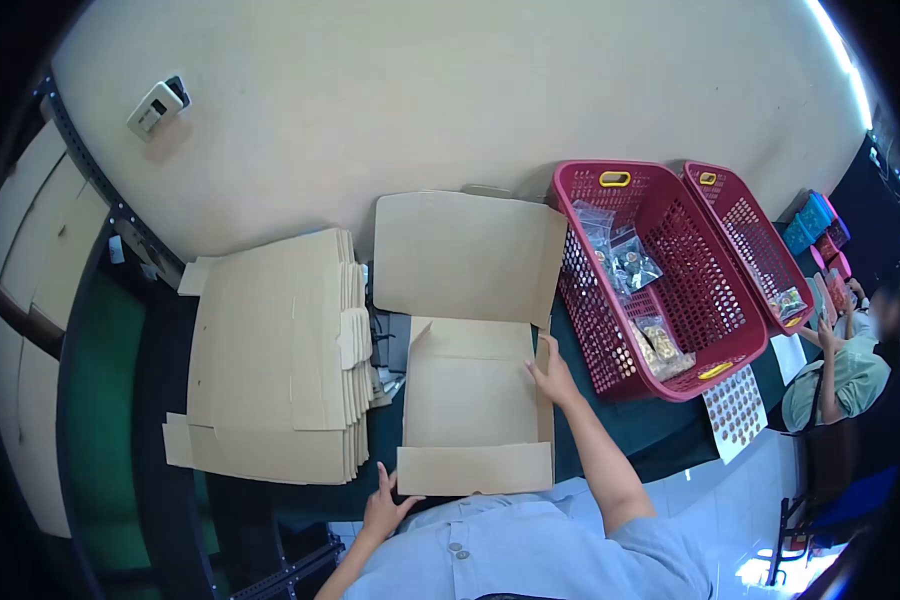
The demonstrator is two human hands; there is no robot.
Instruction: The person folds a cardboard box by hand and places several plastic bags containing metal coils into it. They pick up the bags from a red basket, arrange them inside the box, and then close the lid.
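A partly folded cardboard box point(470, 400) lies in front of me, its lid panel raised at the back and its front flap standing toward my body. My right hand point(556, 376) grips the box's right side wall, thumb over the inner side and fingers along the edge. At the near left corner is my left hand point(386, 510), fingers apart, thumb close to the front flap's lower edge. It holds nothing. To the left lies a thick stack of flat cardboard box blanks point(260, 360).
Two dark pink plastic baskets point(690, 270) point(760, 255) stand at the right, with small clear packets point(630, 262) inside. A sheet of round stickers point(736, 412) hangs by the table edge. Another person point(840, 370) sits at far right. A shelf rack point(120, 215) stands left.
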